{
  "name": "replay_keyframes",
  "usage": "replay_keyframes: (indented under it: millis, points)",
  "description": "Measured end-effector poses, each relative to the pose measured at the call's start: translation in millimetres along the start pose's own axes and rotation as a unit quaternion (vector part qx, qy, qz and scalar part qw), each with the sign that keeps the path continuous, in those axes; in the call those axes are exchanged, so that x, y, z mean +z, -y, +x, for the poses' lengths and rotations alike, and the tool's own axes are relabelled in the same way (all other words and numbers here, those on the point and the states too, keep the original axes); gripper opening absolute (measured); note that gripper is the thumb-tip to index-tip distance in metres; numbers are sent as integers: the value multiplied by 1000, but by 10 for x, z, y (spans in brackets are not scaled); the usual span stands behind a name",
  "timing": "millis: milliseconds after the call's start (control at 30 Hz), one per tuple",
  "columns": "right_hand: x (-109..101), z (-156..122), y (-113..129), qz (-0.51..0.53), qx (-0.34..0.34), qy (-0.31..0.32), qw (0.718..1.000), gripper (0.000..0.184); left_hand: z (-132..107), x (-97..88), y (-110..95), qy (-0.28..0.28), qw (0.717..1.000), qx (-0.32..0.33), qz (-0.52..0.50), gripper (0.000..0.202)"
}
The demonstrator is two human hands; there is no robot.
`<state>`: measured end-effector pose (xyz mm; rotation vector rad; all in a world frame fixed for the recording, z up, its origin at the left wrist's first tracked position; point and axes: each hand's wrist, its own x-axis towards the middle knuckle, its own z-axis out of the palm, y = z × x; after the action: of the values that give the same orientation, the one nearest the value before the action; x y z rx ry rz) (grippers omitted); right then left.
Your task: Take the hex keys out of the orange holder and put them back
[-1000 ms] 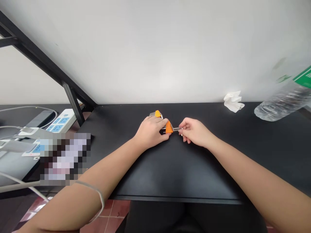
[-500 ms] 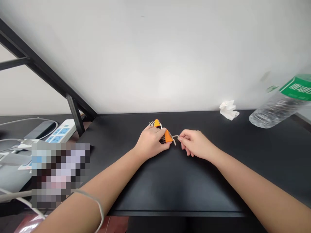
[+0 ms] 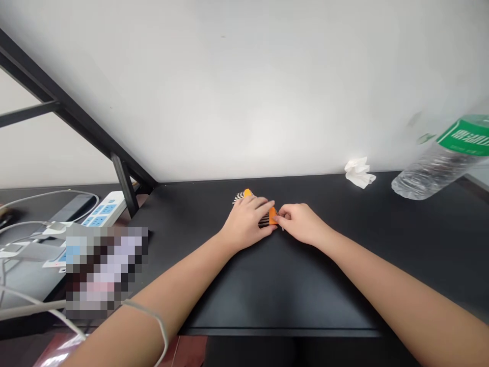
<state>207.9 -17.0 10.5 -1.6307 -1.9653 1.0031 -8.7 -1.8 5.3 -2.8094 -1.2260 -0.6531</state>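
An orange hex key holder [image 3: 272, 216] with several thin metal keys lies on the black tabletop. My left hand [image 3: 244, 223] wraps over it, thumb along the near side and fingers across the top, covering its middle. At the holder's right end, my right hand [image 3: 301, 223] is closed in a pinch on a bent hex key [image 3: 282, 228]. Only a short metal tip shows below those fingertips; the rest is hidden. Both hands' fingertips are close together around the orange end piece.
A crumpled white tissue [image 3: 359, 172] lies near the wall. To its right is a clear plastic bottle [image 3: 428, 173] with a green label. On the left are a power strip [image 3: 114, 203], white cables and a black metal frame [image 3: 124, 181]. One cable crosses my left forearm.
My right hand has moved left against the holder, and the hex key's bent arm, visible before between hand and holder, is now mostly hidden. My left fingers have shifted slightly right.
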Motion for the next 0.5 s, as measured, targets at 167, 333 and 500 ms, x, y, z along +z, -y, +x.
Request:
replay_keyframes:
  millis: [167,333,500]
  points:
    - [-178,61,-94,-64,38,-91,993,27,49,12,314,-28,990,-134,21,61]
    - [-123,-108,10,-46,-86,-39,994,23,43,89,532,66,983,-173,14,63]
    - [81,-78,68,26,-109,9,994,14,45,71,508,26,985,-170,-29,48]
